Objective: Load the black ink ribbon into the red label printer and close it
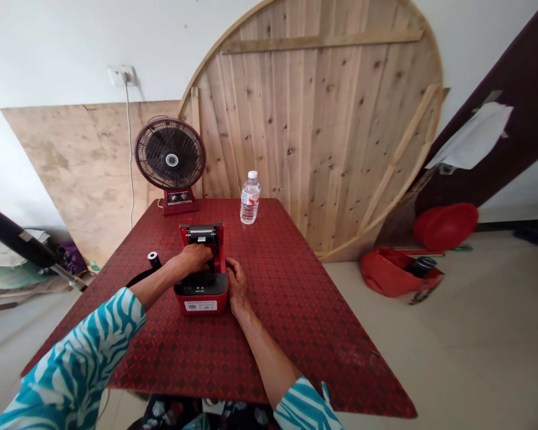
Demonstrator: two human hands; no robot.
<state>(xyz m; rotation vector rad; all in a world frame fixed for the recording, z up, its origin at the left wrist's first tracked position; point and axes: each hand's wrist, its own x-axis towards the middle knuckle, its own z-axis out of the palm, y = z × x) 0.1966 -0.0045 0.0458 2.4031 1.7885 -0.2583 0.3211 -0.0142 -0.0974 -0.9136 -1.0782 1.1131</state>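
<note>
A red and black receipt or label printer (202, 301) sits on the table with its lid raised at the back. My left hand (197, 258) reaches down into the printer's open top, knuckles up. Its fingertips are hidden inside, so what they touch cannot be made out. Against the printer's right side lies my right hand (237, 283), fingers curled along the red casing and thumb side toward me. A small dark roll with a pale end (153, 258) stands to the left of the printer, partly behind my left forearm. A black cable curves beside it.
A red patterned cloth covers the table (296, 334). At its far edge stand a dark red fan (170, 158) and a clear water bottle (250, 200). A large round wooden panel (305, 131) leans on the wall. On the floor at right lies an orange bag (379, 275).
</note>
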